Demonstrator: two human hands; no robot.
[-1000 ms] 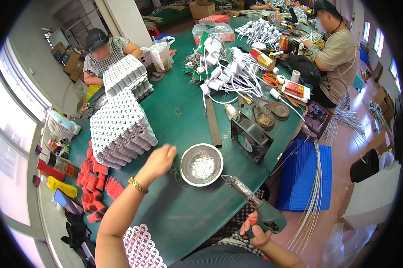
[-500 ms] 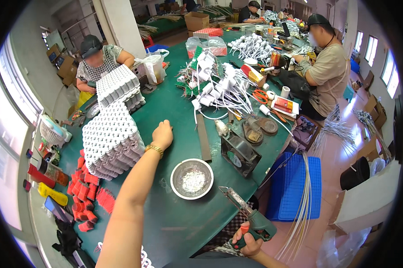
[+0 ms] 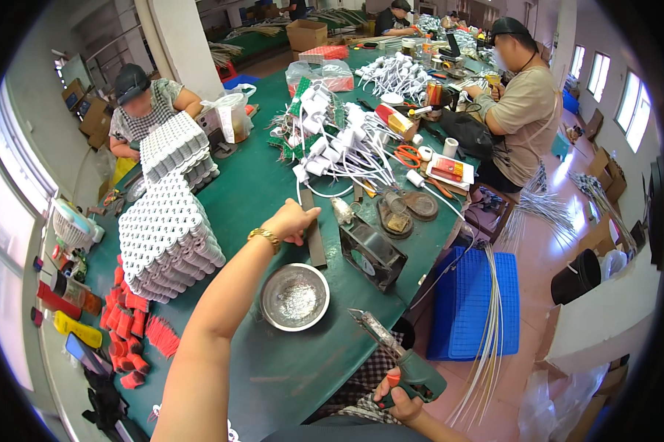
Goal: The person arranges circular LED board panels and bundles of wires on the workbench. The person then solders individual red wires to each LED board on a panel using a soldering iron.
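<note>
My left hand (image 3: 291,219), with a gold bracelet at the wrist, reaches over the green table, its index finger stretched out and nothing visible in it. It is beside a flat dark metal strip (image 3: 316,241); whether it touches the strip I cannot tell. Below that hand, a round metal bowl (image 3: 274,296) with shiny silvery material inside stands on the table. My right hand (image 3: 403,404) is closed round the handle of a green soldering gun (image 3: 422,376), fingers by its red trigger. The gun's metal tip points up and left, past the table's front edge.
A stack of white plastic parts (image 3: 166,236) stands left, with red pieces (image 3: 126,324) below it. White-cabled parts (image 3: 339,147) heap beyond my left hand. A black fan (image 3: 373,254) sits right of the bowl. Blue crates (image 3: 475,306) stand on the floor. Co-workers sit across and right.
My left hand has moved right, from beside the white stack to the metal strip, and its index finger has stretched out. The right hand still grips the soldering gun. The view has shifted slightly.
</note>
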